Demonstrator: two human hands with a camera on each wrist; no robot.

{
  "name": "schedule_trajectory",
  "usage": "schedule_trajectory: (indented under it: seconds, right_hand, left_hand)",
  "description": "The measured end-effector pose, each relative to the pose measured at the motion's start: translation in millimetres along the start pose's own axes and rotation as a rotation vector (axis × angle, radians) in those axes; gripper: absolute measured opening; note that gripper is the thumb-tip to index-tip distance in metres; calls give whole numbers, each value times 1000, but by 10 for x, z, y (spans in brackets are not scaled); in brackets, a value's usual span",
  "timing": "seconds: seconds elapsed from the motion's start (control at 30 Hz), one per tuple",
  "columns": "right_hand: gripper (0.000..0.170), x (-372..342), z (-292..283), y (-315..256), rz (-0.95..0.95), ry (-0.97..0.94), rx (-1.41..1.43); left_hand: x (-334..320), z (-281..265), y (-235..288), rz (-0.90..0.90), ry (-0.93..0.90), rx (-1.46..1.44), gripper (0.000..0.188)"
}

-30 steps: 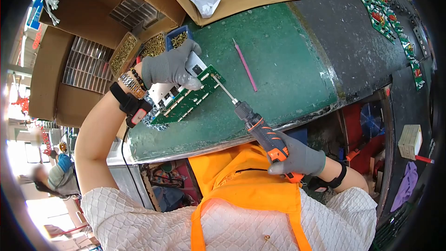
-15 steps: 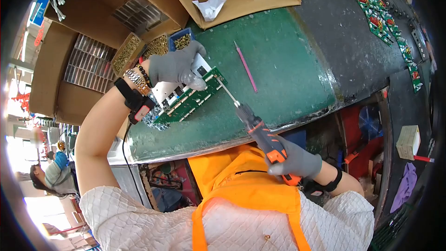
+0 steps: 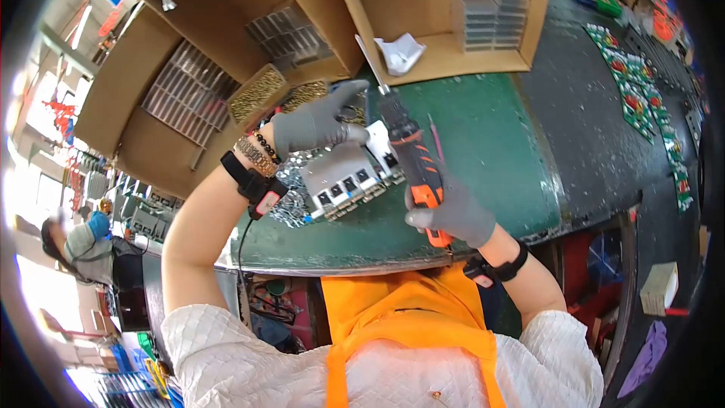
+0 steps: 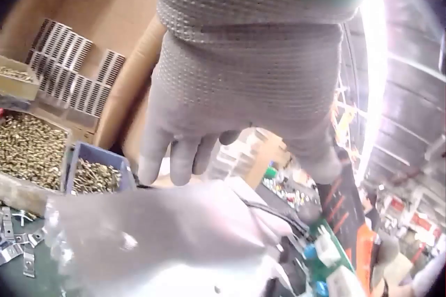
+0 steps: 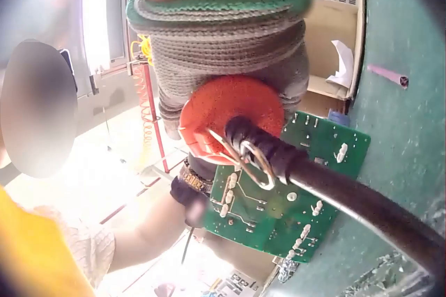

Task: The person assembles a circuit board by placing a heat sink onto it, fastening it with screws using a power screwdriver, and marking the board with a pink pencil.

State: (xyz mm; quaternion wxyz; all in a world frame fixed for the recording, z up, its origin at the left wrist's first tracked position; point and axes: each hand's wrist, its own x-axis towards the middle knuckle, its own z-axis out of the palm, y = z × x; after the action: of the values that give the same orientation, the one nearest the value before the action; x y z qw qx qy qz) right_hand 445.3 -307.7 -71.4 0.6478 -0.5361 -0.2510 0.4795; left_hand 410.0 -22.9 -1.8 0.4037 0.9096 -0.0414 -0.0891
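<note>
My right hand point(image 3: 464, 215) grips an orange and black electric screwdriver point(image 3: 417, 157), its long bit pointing up toward the back of the bench. Just left of it, a circuit board with a metal plate point(image 3: 336, 170) stands tilted on the bench, a row of components along its edge. The green solder side of the board point(image 5: 327, 154) shows in the right wrist view. Over the plate, my gloved left hand point(image 3: 313, 127) hovers with fingers extended and thumb apart; in the left wrist view its fingertips hang close above the shiny plate point(image 4: 160, 234).
Bins of brass screws point(image 3: 258, 97) stand behind the left hand, with cardboard boxes point(image 3: 423, 0) beyond. A pile of small metal parts point(image 3: 291, 196) lies left of the board. A pink pen point(image 3: 436, 140) is behind the screwdriver. More circuit boards point(image 3: 634, 98) lie at right.
The screwdriver has lifted off the board and swung up, its bit now pointing away. The board has tipped so its plate and components show. My left thumb has come off its edge.
</note>
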Motion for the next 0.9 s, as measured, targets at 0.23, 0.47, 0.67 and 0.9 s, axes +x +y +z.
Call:
schedule_trajectory:
  seconds: [0.23, 0.47, 0.67, 0.9]
  right_hand:
    - [87, -24, 23, 42, -45, 47, -12]
    - [90, -10, 65, -40, -17, 68, -26]
    - [94, 32, 24, -26, 11, 71, -109]
    - [94, -20, 51, -274, 57, 24, -177]
  left_hand:
    - [-172, -240, -1210, -446, 125, 778, 35]
    - [108, -107, -1596, -324, 249, 654, 34]
    - [40, -200, -1457, -366, 197, 743, 17]
    - [-104, -332, -1356, -353, 411, 689, 9]
